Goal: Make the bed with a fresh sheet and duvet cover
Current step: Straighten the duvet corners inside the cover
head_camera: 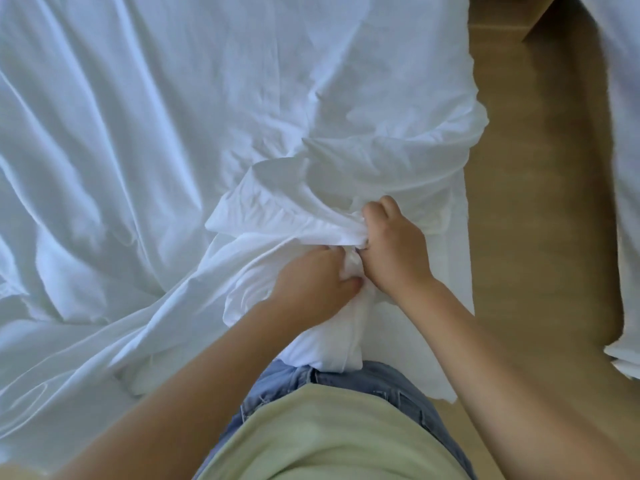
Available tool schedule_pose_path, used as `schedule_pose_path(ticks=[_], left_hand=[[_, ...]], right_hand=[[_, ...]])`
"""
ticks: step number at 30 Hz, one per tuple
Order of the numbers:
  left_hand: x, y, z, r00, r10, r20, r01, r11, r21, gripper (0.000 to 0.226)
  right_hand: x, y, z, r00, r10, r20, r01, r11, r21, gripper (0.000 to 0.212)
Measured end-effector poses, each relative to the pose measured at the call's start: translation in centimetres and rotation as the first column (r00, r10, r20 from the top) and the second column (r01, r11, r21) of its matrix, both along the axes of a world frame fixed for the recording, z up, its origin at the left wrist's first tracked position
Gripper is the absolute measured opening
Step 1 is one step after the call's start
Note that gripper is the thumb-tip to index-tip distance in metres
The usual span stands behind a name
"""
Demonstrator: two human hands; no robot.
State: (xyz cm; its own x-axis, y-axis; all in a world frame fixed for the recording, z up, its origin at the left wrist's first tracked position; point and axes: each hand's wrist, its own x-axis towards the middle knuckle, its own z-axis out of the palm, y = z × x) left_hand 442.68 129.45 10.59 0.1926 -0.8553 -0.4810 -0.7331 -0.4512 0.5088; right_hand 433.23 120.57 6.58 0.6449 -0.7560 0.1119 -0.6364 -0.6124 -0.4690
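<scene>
We cannot tell sheet from duvet cover: the white fabric (166, 133) lies rumpled and spread out before us, one bunched corner hanging against our jeans (349, 379). Our fingertips are buried in its folds. Our left hand (311, 284) and right hand (394, 249) touch, both clenched round that bunch, knuckles up. More white bedding (625, 168) is cut off at the right, across the wooden floor (536, 237).

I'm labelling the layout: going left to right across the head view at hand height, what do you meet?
Rumpled sheet → left hand → right hand, both gripping the bunched sheet → wooden floor → more white fabric at the right edge.
</scene>
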Motion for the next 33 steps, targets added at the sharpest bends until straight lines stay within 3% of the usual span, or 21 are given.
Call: schedule_pose_path(ticks=[4, 8, 10, 12, 14, 15, 17, 18, 19, 21, 24, 26, 28, 30, 31, 33], left_hand=[[0.3, 1.1, -0.2, 0.954, 0.225, 0.197, -0.146, 0.926, -0.348, 0.008], [0.9, 0.4, -1.1, 0.933, 0.313, 0.176, -0.238, 0.906, -0.351, 0.014], [0.5, 0.1, -1.7, 0.924, 0.376, 0.072, -0.335, 0.885, -0.323, 0.018], [0.6, 0.4, -1.8, 0.872, 0.472, -0.128, -0.488, 0.824, -0.288, 0.022], [1.1, 0.8, -1.7, 0.755, 0.530, -0.387, -0.625, 0.760, -0.178, 0.014], [1.3, 1.0, -1.3, 0.638, 0.544, -0.545, -0.688, 0.721, -0.086, 0.009], [1.9, 1.4, -0.8, 0.297, 0.535, -0.791, -0.735, 0.657, 0.169, 0.023], [2.2, 1.5, -0.4, 0.120, 0.523, -0.844, -0.700, 0.647, 0.302, 0.024], [2.5, 1.6, -0.1, 0.004, 0.514, -0.858, -0.648, 0.654, 0.389, 0.022], [2.7, 1.6, 0.1, -0.032, 0.510, -0.860, -0.604, 0.675, 0.423, 0.022], [2.2, 1.7, -0.6, 0.058, 0.548, -0.834, -0.655, 0.652, 0.383, 0.021], [2.0, 1.7, -0.9, 0.053, 0.561, -0.826, -0.681, 0.626, 0.381, 0.011], [1.7, 1.5, -0.9, 0.026, 0.592, -0.805, -0.697, 0.588, 0.410, 0.002], [1.4, 1.5, -1.0, 0.045, 0.625, -0.779, -0.715, 0.565, 0.412, 0.009], [1.1, 1.5, -1.0, 0.064, 0.627, -0.776, -0.714, 0.572, 0.404, 0.015], [0.7, 1.8, -1.0, 0.111, 0.623, -0.774, -0.706, 0.598, 0.380, 0.024]], right_hand=[[-0.2, 0.3, 0.6, 0.997, -0.039, -0.065, 0.039, 0.999, 0.002, 0.022], [0.8, 1.5, 1.3, 0.993, -0.115, -0.024, 0.116, 0.993, 0.007, 0.024], [1.5, 2.3, 1.4, 0.992, -0.125, 0.021, 0.126, 0.992, -0.024, 0.034], [1.9, 3.2, 1.8, 0.990, -0.123, 0.073, 0.129, 0.989, -0.071, 0.037], [1.8, 3.8, 2.0, 0.989, -0.111, 0.094, 0.121, 0.987, -0.105, 0.036], [1.7, 4.0, 2.2, 0.992, -0.094, 0.085, 0.103, 0.988, -0.113, 0.037], [1.5, 4.4, 2.2, 0.998, -0.045, 0.050, 0.052, 0.988, -0.144, 0.040], [1.4, 4.7, 2.1, 0.999, -0.023, 0.037, 0.028, 0.987, -0.156, 0.042], [1.4, 5.1, 2.0, 0.999, 0.000, 0.032, 0.005, 0.988, -0.156, 0.043], [1.3, 6.4, 1.6, 0.997, 0.067, 0.026, -0.064, 0.990, -0.123, 0.041], [0.9, 7.6, 1.2, 0.990, 0.090, 0.107, -0.105, 0.983, 0.149, 0.046], [0.2, 7.5, 1.8, 0.958, -0.059, 0.281, -0.054, 0.924, 0.379, 0.039], [-0.3, 7.0, 2.5, 0.836, -0.400, 0.376, 0.143, 0.820, 0.555, 0.022], [-0.2, 6.2, 2.4, 0.652, -0.710, 0.265, 0.271, 0.545, 0.794, 0.023], [0.0, 5.7, 2.4, 0.602, -0.784, 0.152, 0.276, 0.384, 0.881, 0.039], [0.2, 4.8, 2.7, 0.612, -0.790, -0.036, 0.280, 0.175, 0.944, 0.072]])
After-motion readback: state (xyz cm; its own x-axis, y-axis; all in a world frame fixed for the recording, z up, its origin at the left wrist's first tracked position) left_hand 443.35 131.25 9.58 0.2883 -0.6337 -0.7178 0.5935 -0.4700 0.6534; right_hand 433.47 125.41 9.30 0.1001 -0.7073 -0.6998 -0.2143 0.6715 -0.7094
